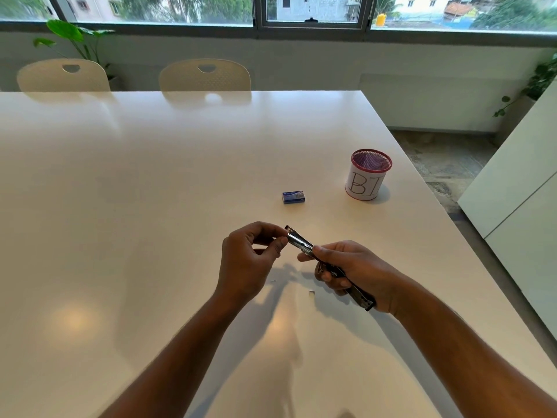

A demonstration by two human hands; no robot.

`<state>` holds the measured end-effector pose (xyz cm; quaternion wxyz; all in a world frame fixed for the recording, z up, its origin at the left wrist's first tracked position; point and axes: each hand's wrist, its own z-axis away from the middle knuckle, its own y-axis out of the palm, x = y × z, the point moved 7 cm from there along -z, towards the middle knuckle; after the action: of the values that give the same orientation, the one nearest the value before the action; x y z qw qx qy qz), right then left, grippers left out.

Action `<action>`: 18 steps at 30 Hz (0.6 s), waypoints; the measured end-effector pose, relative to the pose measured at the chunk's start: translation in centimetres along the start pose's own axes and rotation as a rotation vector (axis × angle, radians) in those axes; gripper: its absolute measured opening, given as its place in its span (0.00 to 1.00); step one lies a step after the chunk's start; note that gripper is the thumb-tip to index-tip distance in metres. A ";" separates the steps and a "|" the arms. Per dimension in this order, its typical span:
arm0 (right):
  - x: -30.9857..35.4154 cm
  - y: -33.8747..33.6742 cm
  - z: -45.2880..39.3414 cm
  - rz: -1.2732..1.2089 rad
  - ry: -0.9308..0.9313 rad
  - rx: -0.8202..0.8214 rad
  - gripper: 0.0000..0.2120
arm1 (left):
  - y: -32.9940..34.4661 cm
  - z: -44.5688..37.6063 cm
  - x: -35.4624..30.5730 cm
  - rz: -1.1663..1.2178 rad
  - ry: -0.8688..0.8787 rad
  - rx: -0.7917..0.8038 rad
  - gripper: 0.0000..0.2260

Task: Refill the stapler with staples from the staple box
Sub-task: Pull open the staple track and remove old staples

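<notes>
A small metal and black stapler [300, 242] is held above the white table [150, 191], pointing up and to the left. My right hand [346, 271] grips its rear half. My left hand [251, 257] pinches its shiny front end between thumb and fingers. The blue staple box [293, 197] lies shut on the table beyond the hands, touching nothing. Two small bits of staples [311, 293] lie on the table below the hands. Whether staples sit inside the stapler is hidden.
A red mesh cup [367, 176] with a white paper label stands right of the box, near the table's right edge. Two cream chairs [205, 75] stand at the far side. A white cabinet [518, 191] is at the right.
</notes>
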<state>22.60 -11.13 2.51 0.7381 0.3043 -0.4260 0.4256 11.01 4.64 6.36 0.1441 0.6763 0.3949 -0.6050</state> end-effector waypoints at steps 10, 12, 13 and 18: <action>-0.2 -0.2 0.2 -0.055 -0.011 0.041 0.14 | 0.0 -0.6 1.1 0.098 -0.125 0.176 0.14; -0.2 -0.3 0.2 -0.012 -0.021 0.012 0.13 | -0.1 -0.6 1.1 0.049 -0.095 0.154 0.14; -0.1 -0.4 0.2 0.028 -0.030 -0.006 0.13 | -0.1 -0.5 1.0 0.007 -0.066 0.144 0.14; 0.8 -1.2 -0.2 0.299 -0.154 -0.158 0.08 | -0.3 -0.4 0.5 -0.109 0.055 0.113 0.12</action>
<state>23.96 -11.19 3.00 0.6535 0.2102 -0.5540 0.4711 11.03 5.29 6.02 0.0618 0.6771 0.4003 -0.6144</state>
